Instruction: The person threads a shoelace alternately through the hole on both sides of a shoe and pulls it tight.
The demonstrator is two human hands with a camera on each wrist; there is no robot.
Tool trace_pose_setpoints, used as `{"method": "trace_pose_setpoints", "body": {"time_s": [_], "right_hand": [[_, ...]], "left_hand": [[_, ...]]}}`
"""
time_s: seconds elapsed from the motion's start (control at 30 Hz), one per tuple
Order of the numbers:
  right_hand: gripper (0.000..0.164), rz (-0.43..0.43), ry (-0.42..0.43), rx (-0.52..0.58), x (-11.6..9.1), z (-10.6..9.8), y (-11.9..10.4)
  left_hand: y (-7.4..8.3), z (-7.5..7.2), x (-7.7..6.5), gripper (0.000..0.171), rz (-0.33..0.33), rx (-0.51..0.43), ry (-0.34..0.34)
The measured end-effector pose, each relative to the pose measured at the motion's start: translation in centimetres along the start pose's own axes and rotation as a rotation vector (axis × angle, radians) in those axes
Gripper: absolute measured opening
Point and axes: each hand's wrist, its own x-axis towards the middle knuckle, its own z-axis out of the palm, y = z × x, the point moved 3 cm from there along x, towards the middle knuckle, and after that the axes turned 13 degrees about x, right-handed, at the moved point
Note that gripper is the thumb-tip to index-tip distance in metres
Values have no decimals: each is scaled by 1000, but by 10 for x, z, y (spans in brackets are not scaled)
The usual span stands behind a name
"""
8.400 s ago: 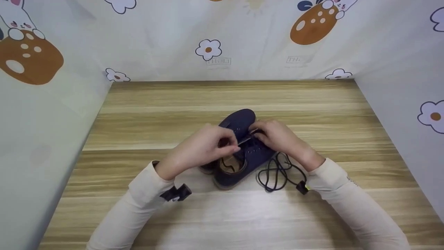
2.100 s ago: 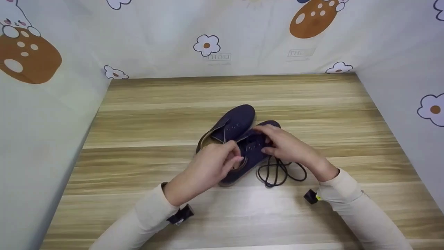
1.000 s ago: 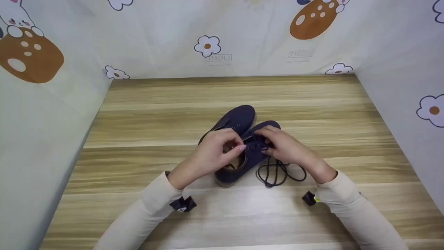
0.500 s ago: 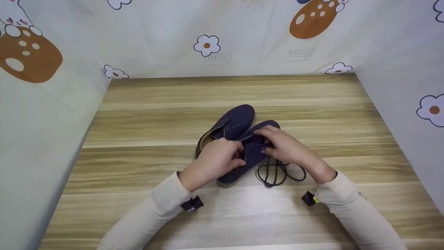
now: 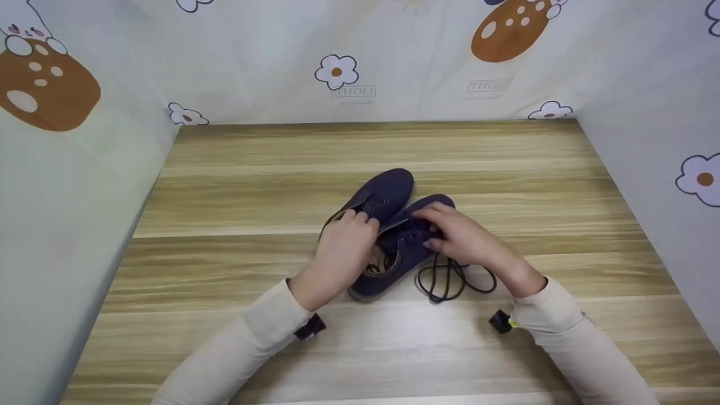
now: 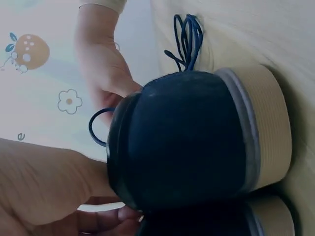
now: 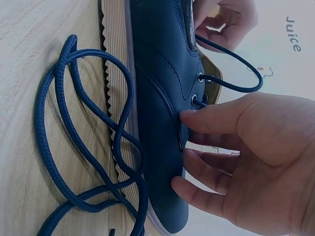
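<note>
Two navy lace-up shoes lie side by side, toes pointing away to the right. My right hand [image 5: 464,236] grips the nearer shoe [image 5: 413,256] across its lacing area, with the thumb [image 7: 211,118] on the near flap and the fingers over the far side. Curled fingers of my left hand [image 5: 344,247] pinch at the inner side of that shoe's opening, next to the other shoe [image 5: 391,191]. A dark blue shoelace [image 7: 246,88] comes out of an eyelet and loops back to the left fingertips. The shoe itself partly hides the pinch.
The shoelace's long coiled part [image 5: 441,287] lies on the wood-grain table [image 5: 253,185], right of the nearer shoe. More lace lies inside that shoe. The farther shoe has bare eyelets. A printed curtain [image 5: 270,67] encloses the back and sides.
My left hand was over the nearer shoe's opening and has shifted up and left to its inner edge, uncovering lace inside. My right hand has stayed on the shoe.
</note>
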Motion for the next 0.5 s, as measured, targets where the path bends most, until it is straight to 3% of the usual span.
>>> {"method": "trace_pose_setpoints", "body": {"time_s": [0.07, 0.17, 0.4, 0.5], "right_hand": [[50, -5, -1, -4, 0, 1, 0], [49, -8, -9, -11, 0, 1, -1], [49, -2, -25, -7, 1, 0, -2], [49, -1, -25, -9, 1, -1, -2]], "left_hand": [[-4, -5, 0, 14, -28, -49, 9], [-16, -17, -1, 8, -87, -235, 49], [-50, -47, 2, 13, -193, -904, 169], [-61, -57, 1, 14, -218, -1090, 254]]}}
